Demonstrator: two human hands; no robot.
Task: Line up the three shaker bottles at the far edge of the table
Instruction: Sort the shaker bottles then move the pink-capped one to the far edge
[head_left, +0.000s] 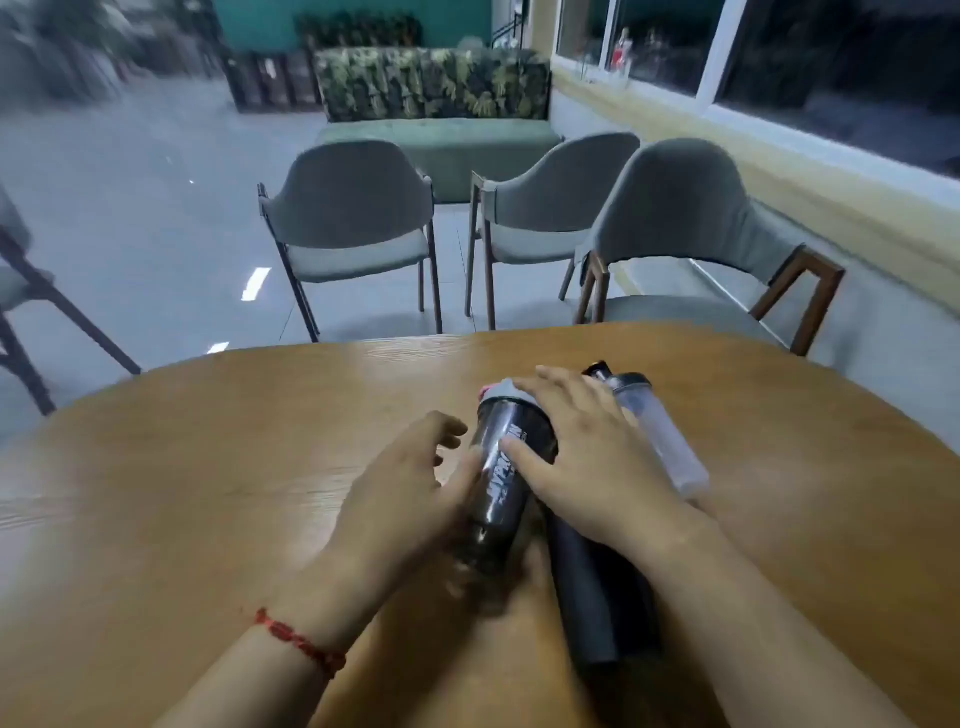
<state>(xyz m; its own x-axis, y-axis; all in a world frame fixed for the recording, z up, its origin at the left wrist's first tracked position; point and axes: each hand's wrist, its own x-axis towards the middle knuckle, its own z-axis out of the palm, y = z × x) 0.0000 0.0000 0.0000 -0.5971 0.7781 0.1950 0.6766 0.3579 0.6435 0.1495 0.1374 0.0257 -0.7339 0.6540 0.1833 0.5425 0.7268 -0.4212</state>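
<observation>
Three shaker bottles lie on their sides on the round wooden table (208, 467), near its middle. The dark printed shaker bottle (501, 478) with a grey lid lies leftmost. My right hand (576, 447) rests over its upper part, thumb on the printed side. My left hand (410, 488) touches its left side with the thumb, the other fingers spread apart. A plain black shaker bottle (582, 592) lies under my right wrist. A clear shaker bottle (662, 436) with a black cap lies to the right of my right hand.
The table's far edge (467, 338) curves beyond the bottles. Three grey chairs stand past it: one at the left (353, 218), one in the middle (545, 208), one close at the right (691, 223). A green sofa (436, 140) sits behind them.
</observation>
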